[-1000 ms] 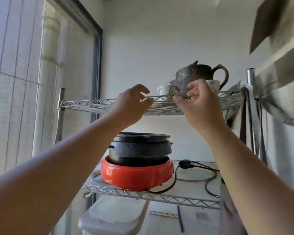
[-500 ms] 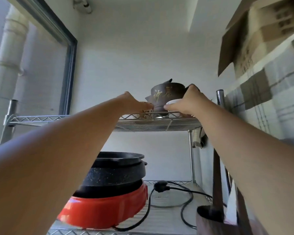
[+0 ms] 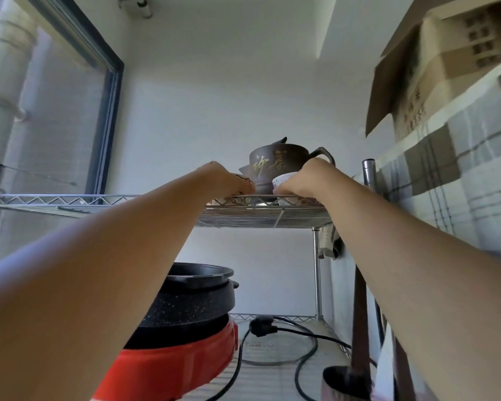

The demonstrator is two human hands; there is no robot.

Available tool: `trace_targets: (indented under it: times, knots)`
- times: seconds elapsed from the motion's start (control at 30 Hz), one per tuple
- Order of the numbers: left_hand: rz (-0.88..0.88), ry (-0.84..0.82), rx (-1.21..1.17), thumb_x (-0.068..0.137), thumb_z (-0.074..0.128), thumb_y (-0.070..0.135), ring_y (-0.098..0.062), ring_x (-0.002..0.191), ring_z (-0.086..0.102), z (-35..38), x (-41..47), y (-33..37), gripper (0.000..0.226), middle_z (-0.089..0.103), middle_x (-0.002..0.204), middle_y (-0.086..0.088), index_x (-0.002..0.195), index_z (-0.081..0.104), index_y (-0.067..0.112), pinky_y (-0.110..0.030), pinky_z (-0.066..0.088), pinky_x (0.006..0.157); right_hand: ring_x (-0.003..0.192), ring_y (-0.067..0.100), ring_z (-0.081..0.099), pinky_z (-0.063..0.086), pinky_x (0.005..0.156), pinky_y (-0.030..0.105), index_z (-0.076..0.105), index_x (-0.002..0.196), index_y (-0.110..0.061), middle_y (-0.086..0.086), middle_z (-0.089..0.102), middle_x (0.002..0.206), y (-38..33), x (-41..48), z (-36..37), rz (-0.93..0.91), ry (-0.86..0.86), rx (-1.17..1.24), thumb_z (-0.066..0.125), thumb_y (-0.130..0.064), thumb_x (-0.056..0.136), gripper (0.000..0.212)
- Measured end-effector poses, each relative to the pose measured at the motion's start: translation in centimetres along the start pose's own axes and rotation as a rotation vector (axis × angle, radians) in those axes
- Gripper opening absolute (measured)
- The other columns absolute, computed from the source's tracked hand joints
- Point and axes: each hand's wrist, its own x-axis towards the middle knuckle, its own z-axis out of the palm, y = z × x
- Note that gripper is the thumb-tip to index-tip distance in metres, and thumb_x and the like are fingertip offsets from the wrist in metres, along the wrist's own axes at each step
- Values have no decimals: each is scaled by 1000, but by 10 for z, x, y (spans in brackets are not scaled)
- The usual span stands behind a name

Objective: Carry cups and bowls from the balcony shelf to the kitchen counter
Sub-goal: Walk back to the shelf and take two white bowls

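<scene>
Both my arms reach up onto the top wire shelf [image 3: 70, 202]. My right hand [image 3: 304, 178] is wrapped around a small white cup [image 3: 281, 178] at the shelf's right part. My left hand [image 3: 226, 180] is closed over another small cup whose patterned edge [image 3: 245, 178] just shows past my fingers; most of it is hidden. A dark brown teapot with gold characters [image 3: 275, 166] stands right behind both hands.
On the lower shelf sits a red electric cooker with a black pot [image 3: 185, 328] and a black power cord [image 3: 275, 340]. A plaid cloth [image 3: 457, 180] and a cardboard box [image 3: 446, 68] hang at the right. A window frame [image 3: 104, 111] is at the left.
My view has tilted up and come closer. Both hands went from the shelf's front edge over it and closed on the small cups in front of the teapot.
</scene>
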Motion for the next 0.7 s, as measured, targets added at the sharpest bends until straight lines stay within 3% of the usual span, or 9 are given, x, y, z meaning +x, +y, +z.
trace_targets:
  times: [0.1, 0.2, 0.3, 0.47, 0.6, 0.7]
  knots:
    - [2, 50, -158, 54, 77, 49, -17, 78, 61, -4, 1, -6, 63, 65, 88, -5, 101, 58, 11, -26, 48, 63, 73, 21, 58, 41, 61, 26, 55, 107, -13, 1, 55, 77, 5, 3, 6, 90, 214, 287, 73, -53, 54, 69]
    - [56, 95, -359, 53, 85, 49, -21, 90, 66, -13, 5, -10, 76, 68, 99, -8, 111, 59, 9, -33, 59, 71, 84, 24, 60, 49, 64, 29, 50, 124, -8, 2, 58, 94, 9, 4, 2, 5, 338, 486, 83, -49, 48, 92]
    - [119, 101, -613, 60, 88, 43, -24, 95, 69, -24, 6, -13, 70, 72, 103, -13, 114, 63, 7, -37, 61, 79, 103, 30, 63, 58, 82, 42, 52, 125, -6, 8, 61, 117, 8, -2, -8, -85, 346, 753, 88, -44, 46, 95]
    - [323, 12, -920, 75, 81, 24, -16, 86, 72, -41, -27, -27, 33, 76, 92, -5, 104, 71, 11, -24, 57, 67, 102, 27, 67, 55, 89, 45, 60, 118, -13, 5, 68, 113, 2, -34, -6, -247, 338, 1031, 87, -50, 29, 100]
    - [473, -155, -1158, 75, 73, 10, -16, 85, 73, -44, -75, -59, 15, 75, 85, -4, 90, 73, 15, -33, 60, 79, 96, 29, 71, 59, 80, 40, 64, 112, -8, 13, 68, 112, 4, -77, 14, -406, 293, 1183, 91, -41, 37, 87]
    - [525, -270, -1241, 77, 71, 7, -17, 88, 71, -37, -112, -96, 16, 75, 86, -4, 82, 78, 20, -39, 57, 88, 93, 28, 72, 60, 74, 38, 74, 77, -27, 1, 72, 88, 8, -118, 42, -532, 259, 1234, 89, -31, 49, 33]
